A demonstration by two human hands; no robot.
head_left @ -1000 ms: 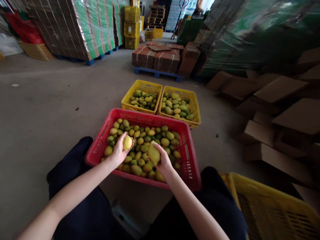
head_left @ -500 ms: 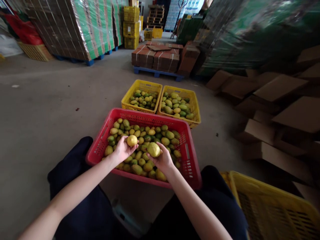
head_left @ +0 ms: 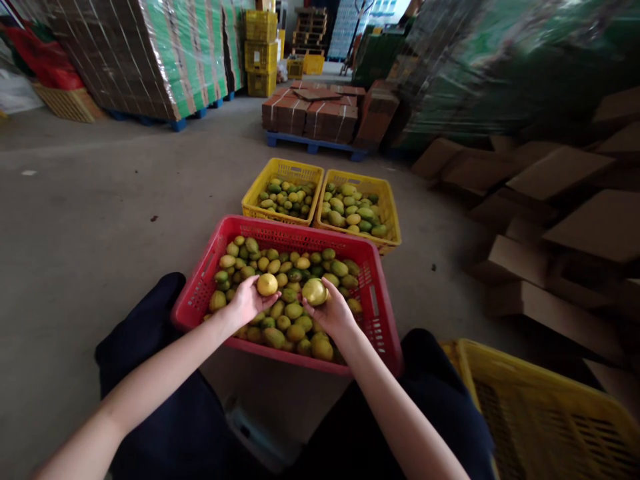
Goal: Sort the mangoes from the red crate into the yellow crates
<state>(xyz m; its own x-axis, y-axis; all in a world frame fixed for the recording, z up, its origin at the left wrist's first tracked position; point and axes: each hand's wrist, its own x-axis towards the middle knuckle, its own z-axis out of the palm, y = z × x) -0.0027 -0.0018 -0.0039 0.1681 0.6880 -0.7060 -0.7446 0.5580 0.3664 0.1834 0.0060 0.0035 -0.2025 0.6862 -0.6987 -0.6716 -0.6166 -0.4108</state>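
My left hand (head_left: pixel 249 301) holds a yellow lemon (head_left: pixel 267 285) in its fingers, palm turned up. In my right hand (head_left: pixel 334 308) is a larger, greener lemon (head_left: pixel 315 292), gripped between thumb and fingers. Both hands are above a red plastic crate (head_left: pixel 384 320) of green and yellow lemons (head_left: pixel 274 337). The two held lemons are apart from each other. Parts of the pile are hidden under my hands and wrists.
Behind the red crate stand two yellow crates, a left one (head_left: pixel 247 204) and a right one (head_left: pixel 397 220), with more lemons. Another yellow crate (head_left: pixel 540 387) is at my right knee. Cardboard boxes (head_left: pixel 595 227) lie at right. Flat cartons (head_left: pixel 310 120) rest on a blue pallet (head_left: pixel 313 145).
My right hand has moved slightly right and up, turning its lemon. The left hand has shifted a little to the right with its own lemon still held.
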